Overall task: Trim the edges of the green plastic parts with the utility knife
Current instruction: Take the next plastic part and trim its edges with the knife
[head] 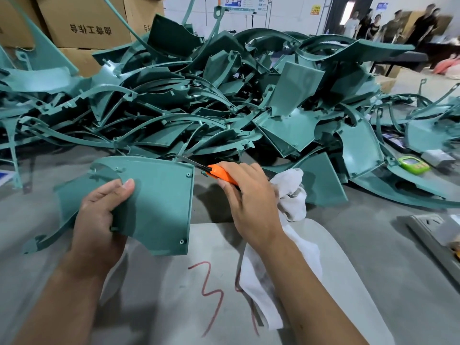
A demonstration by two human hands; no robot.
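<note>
left hand [99,207] grips part [154,195] | right hand [246,195] grips knife [219,174], blade at top corner | pile [224,95] left (trimmed or not, unclear)

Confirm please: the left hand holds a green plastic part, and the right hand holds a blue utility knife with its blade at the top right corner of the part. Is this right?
Not quite: the utility knife is orange, not blue. The head view shows it in the right hand, blade at the top right corner of the green plastic part, which the left hand holds.
</note>
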